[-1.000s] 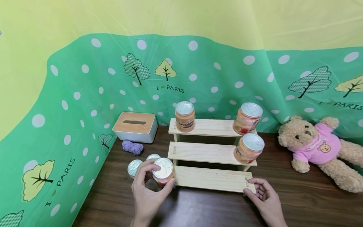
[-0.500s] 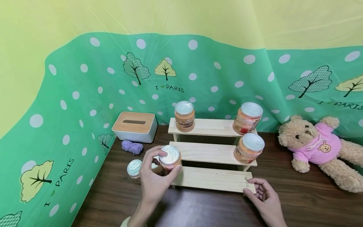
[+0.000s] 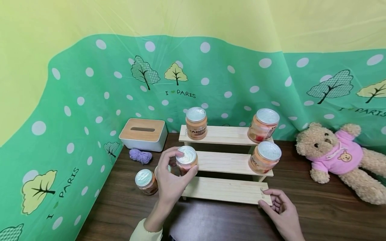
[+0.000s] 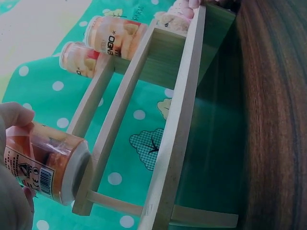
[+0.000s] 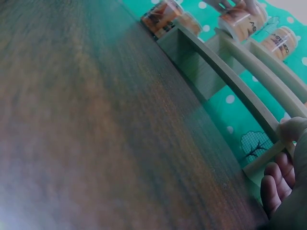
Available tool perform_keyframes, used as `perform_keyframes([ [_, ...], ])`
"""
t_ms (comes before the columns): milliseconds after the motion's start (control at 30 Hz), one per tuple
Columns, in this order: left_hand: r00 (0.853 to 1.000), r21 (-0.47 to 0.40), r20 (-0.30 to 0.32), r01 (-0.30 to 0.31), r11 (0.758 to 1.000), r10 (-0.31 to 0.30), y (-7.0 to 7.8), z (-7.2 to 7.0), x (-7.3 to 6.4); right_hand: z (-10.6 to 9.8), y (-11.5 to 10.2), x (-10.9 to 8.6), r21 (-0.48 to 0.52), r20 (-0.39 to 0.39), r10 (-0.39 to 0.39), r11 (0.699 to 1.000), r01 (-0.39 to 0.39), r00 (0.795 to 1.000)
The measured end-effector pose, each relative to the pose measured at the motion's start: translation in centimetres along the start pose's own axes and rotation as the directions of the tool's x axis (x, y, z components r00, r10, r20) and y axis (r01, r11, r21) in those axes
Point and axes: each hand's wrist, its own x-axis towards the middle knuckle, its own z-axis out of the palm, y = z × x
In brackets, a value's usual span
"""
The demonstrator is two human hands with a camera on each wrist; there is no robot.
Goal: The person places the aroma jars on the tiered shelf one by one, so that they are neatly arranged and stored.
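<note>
Far left, tissue box (image 3: 143, 137) and purple yarn skein (image 3: 140, 156) sit on dark wood-grain tabletop (image 3: 111, 211), with a standing jar (image 3: 146, 181) and a second jar (image 3: 167, 169), mostly hidden, nearer the person. Left hand (image 3: 171, 184) grips a fruit jar (image 3: 186, 157), upright, at the middle tier's left end; can't tell if its base touches the board. Looks full, so probably fairly heavy, rigid, smooth-walled and a bit slippery; best held round the body, not by the foil-like lid, which could dent. Three-tier wooden shelf (image 3: 226, 190): top-left jar (image 3: 196, 125), top-right jar (image 3: 263, 126), middle-right jar (image 3: 264, 159). Right hand (image 3: 280, 209) pinches the bottom tier's right end. Teddy bear (image 3: 337, 154) lies far right.
</note>
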Motion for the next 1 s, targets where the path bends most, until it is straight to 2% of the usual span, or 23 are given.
perform_keyframes([
  [133,1.000,-0.013,0.004,0.013,1.000,-0.013,0.0,0.4,0.3,0.0,0.1,0.0,0.005,0.003,-0.001,1.000,0.001,1.000],
  [433,1.000,-0.016,0.001,-0.026,1.000,0.026,-0.2,1.1,0.7,0.0,0.1,0.0,-0.007,-0.001,0.000,1.000,0.000,1.000],
  [600,1.000,-0.019,0.003,-0.016,1.000,0.016,-0.4,1.5,1.0,0.0,0.0,0.0,-0.002,0.001,0.001,1.000,-0.001,1.000],
  [1000,1.000,0.038,-0.003,-0.005,0.999,0.005,-0.2,2.5,1.5,0.0,0.0,0.0,0.025,0.008,-0.014,1.000,0.014,1.000],
])
